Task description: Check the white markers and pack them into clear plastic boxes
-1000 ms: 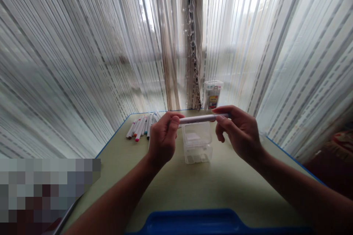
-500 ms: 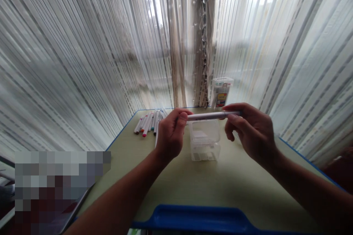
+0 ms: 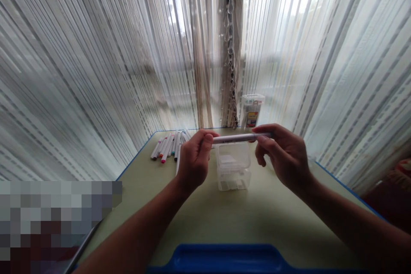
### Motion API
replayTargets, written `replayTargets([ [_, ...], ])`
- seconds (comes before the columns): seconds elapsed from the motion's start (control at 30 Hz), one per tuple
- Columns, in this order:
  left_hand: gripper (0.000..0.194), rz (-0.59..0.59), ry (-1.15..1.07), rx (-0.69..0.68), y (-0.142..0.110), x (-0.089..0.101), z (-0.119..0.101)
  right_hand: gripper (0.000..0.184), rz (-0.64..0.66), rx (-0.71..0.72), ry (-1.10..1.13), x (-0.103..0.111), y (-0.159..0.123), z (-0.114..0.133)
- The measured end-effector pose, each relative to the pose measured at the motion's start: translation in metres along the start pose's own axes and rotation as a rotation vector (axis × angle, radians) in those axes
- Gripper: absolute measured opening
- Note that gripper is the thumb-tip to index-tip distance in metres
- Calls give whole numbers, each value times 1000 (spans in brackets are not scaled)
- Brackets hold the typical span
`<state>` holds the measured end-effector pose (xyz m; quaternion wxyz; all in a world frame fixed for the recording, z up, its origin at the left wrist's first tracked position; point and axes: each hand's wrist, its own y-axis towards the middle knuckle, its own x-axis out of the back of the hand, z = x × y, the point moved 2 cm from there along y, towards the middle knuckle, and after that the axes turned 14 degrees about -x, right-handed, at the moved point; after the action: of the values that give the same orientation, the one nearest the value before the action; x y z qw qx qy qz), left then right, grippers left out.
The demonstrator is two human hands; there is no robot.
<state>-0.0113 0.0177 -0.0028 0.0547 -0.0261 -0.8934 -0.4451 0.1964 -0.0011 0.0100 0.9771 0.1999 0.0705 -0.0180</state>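
A white marker (image 3: pixel 233 138) lies level in the air between my two hands, above the desk. My left hand (image 3: pixel 195 159) is closed round its left end. At the other end, the fingers of my right hand (image 3: pixel 284 150) pinch the marker, thumb below and index finger along the top. Behind and below the marker stands a clear plastic box (image 3: pixel 233 178) with its lid tipped up. Several white markers (image 3: pixel 167 147) with coloured ends lie in a loose pile to the left of my left hand, which hides part of the pile.
A clear marker case (image 3: pixel 252 112) with a label stands upright at the desk's back edge. The pale green desk (image 3: pixel 205 222) has a blue rim and a blue tray (image 3: pixel 226 257) at its front. String curtains (image 3: pixel 96 51) hang behind. A blurred-out patch covers the lower left.
The whole view has shifted slightly, so things sit a little further left and lower. Both hands keep their hold on the marker, with no clear change in grip.
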Motion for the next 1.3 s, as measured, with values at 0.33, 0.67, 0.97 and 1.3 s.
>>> replayTargets([
  [0.33,34,-5,3,7,0,0,0,11,4,2,-25,-2,-1,2],
  [0.67,39,11,76,-12,2,1,-5,12,-14,-13,-39,1,-1,-1],
  [0.97,40,17,90,-19,2,1,-5,13,-31,-14,-57,2,-1,-1],
  [1.3,39,12,86,-35,2,0,-6,12,-44,-21,-37,2,-1,-1],
])
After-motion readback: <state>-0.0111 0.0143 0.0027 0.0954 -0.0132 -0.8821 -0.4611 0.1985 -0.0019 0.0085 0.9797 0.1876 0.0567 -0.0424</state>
